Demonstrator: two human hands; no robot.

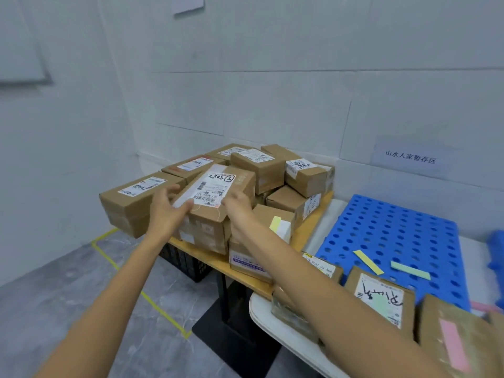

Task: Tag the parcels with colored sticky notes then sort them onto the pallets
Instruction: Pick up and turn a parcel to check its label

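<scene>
A heap of brown cardboard parcels (pixel 261 170) covers a wooden table (pixel 311 227). Both my hands grip the front parcel (pixel 212 186), which bears a white shipping label with black handwriting. My left hand (pixel 170 205) holds its left side and my right hand (pixel 238 204) its right side. The parcel sits tilted on the boxes below. A yellow sticky note (pixel 275 223) is stuck on a lower parcel to the right. On the blue pallet (pixel 395 230) lie a yellow strip (pixel 368 261) and a green strip (pixel 410 270). Near me are parcels tagged green (pixel 380 301) and pink (pixel 452 347).
A white table (pixel 275 323) carries the blue pallet and the tagged parcels at the right. A black crate (pixel 188 264) stands under the wooden table. Yellow tape (pixel 109 257) marks the grey floor. White walls close the corner behind; a paper sign (pixel 409 158) hangs at the right.
</scene>
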